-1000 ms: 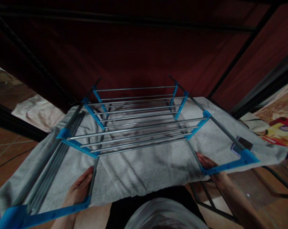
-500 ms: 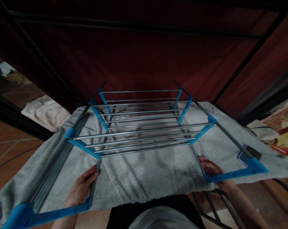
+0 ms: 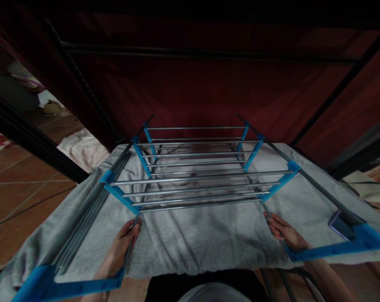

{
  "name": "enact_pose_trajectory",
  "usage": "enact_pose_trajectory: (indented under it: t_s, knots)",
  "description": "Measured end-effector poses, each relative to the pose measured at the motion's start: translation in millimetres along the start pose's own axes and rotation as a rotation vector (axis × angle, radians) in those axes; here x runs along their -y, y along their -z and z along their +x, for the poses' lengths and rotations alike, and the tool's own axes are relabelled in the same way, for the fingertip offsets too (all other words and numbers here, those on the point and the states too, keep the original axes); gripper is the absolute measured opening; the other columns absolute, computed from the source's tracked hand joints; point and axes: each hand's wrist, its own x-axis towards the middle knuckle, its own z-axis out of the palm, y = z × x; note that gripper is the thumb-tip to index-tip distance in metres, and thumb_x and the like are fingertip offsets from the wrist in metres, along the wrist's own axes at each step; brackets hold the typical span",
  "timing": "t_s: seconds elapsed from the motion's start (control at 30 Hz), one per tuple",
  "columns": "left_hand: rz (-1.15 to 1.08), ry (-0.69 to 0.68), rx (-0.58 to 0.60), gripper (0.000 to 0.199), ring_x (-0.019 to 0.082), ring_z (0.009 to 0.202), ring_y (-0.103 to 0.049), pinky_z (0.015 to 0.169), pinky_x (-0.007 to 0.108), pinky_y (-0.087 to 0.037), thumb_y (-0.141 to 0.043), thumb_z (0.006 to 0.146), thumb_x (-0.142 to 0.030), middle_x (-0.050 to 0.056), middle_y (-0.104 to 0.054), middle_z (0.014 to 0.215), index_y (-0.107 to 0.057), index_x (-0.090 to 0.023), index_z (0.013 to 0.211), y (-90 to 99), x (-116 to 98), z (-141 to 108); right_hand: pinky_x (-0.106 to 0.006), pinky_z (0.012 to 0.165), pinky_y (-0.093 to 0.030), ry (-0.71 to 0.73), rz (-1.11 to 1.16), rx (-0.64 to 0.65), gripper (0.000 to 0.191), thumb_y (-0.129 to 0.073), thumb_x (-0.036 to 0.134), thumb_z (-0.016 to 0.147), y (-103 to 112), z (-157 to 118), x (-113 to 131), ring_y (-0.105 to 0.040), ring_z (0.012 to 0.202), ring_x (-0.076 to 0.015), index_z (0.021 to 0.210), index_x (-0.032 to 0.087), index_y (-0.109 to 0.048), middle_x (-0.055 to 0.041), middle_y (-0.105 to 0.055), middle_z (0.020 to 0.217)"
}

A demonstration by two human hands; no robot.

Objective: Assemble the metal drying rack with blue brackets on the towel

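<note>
Can see a bundle of rods (image 3: 83, 226) at far left, apparently loose, lying alongside the outer tube on a grey blanket (image 3: 192, 243). Bare of crossbars at the near left bracket (image 3: 83, 287). Holding the left inner tube (image 3: 127, 254) in the left hand (image 3: 119, 247), fingers narrow around it. In the centre, resting on the blanket between both hands, can see the blue-and-grey rack (image 3: 205, 178), with crossbars fitted between three bracket pairs; seemingly filled there, judging by the rows of bars. Holding the right inner tube (image 3: 265, 209) in the right hand (image 3: 287, 235), fingers closed narrowly on it. Bare of crossbars again at the near right bracket (image 3: 334, 250), so apparently left unfilled at this end. Can see a phone (image 3: 340, 226) just beside that bracket, partly hidden.
</note>
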Motion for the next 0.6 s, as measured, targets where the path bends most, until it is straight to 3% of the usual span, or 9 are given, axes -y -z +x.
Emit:
enact_pose_trajectory:
  t_s: [0.23,0.43,0.6]
  knots:
    - [-0.029,0.000,-0.011,0.056,0.011,0.056,-0.050,0.053,0.021,-0.039,-0.086,0.050,-0.053,-0.004,-0.057,0.059,-0.068,-0.017,0.090,7.6,-3,-13,-0.015,0.037,-0.022,0.006,0.001,0.004,0.064,-0.086,0.049,0.067,8,-11,-13,-0.031,0.046,-0.0059,0.121,0.023,-0.062,0.0071,-0.041,0.058]
    - [-0.078,0.036,-0.031,0.065,0.011,0.054,-0.049,0.051,0.021,-0.037,-0.087,0.047,-0.055,-0.005,-0.057,0.057,-0.066,-0.017,0.096,8.1,2,-7,-0.016,0.037,-0.022,0.037,-0.009,0.028,0.058,-0.083,0.047,0.072,5,-11,2,-0.031,0.047,-0.0066,0.120,0.023,-0.063,0.0066,-0.041,0.057]
    - [-0.075,0.003,0.003,0.060,0.011,0.051,-0.047,0.049,0.022,-0.035,-0.085,0.050,-0.055,-0.006,-0.053,0.055,-0.066,-0.017,0.092,0.7,-5,6,-0.016,0.038,-0.024,0.053,0.009,0.045,0.051,-0.086,0.044,0.069,1,6,13,-0.032,0.047,-0.0062,0.112,0.023,-0.066,0.0064,-0.041,0.057]
